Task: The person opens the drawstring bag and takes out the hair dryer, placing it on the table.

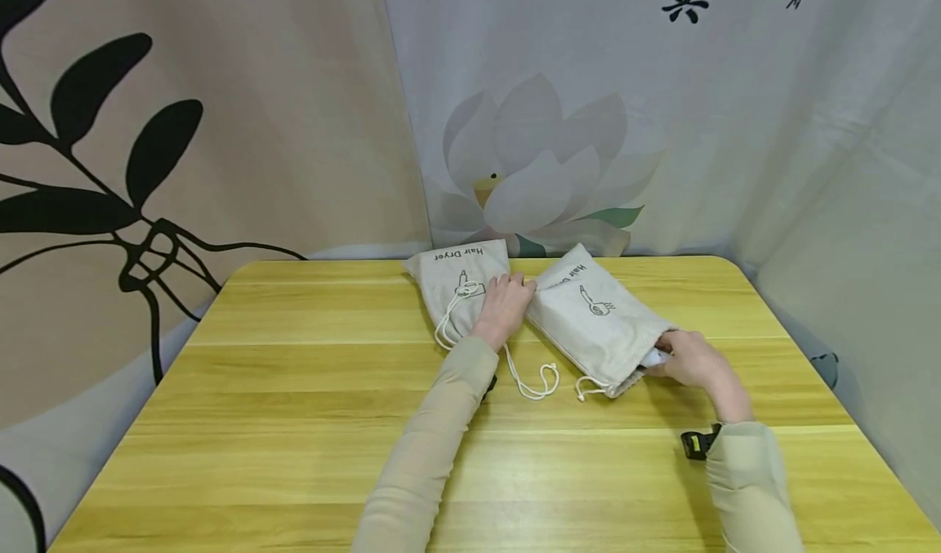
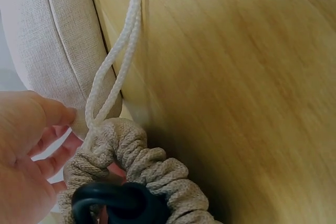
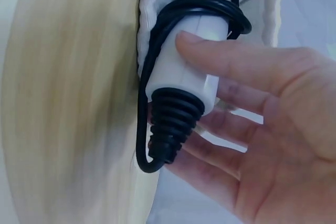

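Two light grey drawstring bags printed "Hair Dryer" lie on the wooden table (image 1: 294, 422). My left hand (image 1: 506, 304) lies across the edge of the left bag (image 1: 457, 271) and pinches the near edge of the right bag (image 1: 588, 316). In the left wrist view, the thumb presses the cloth beside a white drawstring (image 2: 113, 72) and a gathered bag mouth (image 2: 173, 177), with a black rounded part in front. My right hand (image 1: 694, 359) is at the right bag's mouth. It grips the white handle (image 3: 184, 66) of a hair dryer, wrapped in black cord (image 3: 205, 6); the dryer's head is hidden inside.
Loose white cord (image 1: 542, 381) trails over the table between the bags. A printed curtain (image 1: 551, 153) hangs right behind the table's far edge. Another curtain (image 1: 853, 210) hangs along the right side.
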Available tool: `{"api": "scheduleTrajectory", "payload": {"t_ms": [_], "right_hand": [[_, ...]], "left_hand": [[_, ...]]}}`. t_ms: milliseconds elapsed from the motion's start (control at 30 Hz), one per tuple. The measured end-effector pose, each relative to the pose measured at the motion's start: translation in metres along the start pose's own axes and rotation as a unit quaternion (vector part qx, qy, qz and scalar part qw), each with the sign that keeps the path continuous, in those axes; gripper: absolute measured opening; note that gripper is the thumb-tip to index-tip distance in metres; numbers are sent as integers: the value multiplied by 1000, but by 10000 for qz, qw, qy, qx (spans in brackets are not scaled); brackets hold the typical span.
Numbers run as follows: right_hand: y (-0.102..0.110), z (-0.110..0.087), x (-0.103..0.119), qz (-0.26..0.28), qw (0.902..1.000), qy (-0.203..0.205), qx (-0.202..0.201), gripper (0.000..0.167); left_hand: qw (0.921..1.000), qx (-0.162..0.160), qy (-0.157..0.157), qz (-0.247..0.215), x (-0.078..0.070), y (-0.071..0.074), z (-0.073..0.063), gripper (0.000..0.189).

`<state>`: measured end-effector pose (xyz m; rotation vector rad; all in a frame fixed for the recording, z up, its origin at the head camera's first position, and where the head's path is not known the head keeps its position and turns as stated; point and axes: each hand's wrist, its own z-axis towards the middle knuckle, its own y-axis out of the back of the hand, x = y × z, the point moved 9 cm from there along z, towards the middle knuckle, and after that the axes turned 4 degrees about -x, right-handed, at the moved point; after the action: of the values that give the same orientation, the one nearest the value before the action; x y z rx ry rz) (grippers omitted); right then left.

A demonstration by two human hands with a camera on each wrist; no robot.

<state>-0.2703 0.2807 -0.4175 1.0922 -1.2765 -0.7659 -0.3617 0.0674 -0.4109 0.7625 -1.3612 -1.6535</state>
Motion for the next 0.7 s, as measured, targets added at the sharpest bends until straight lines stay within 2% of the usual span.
{"api": "scheduleTrajectory", "payload": {"t_ms": [367,533,700], "right_hand": [[-1,-5,-4,-35,9992,-244,302,47],[-3,-3,0,-57,9993,-307,221,54],[-4,-1,1,-100,9993,-363,76,52]], "left_hand": [[9999,-80,-83,24,-2,-1,-1,27],[9998,189,-23,-56,-6,0,0,23],[9977,425,-297,-425,-18,1,-2,24]]}}
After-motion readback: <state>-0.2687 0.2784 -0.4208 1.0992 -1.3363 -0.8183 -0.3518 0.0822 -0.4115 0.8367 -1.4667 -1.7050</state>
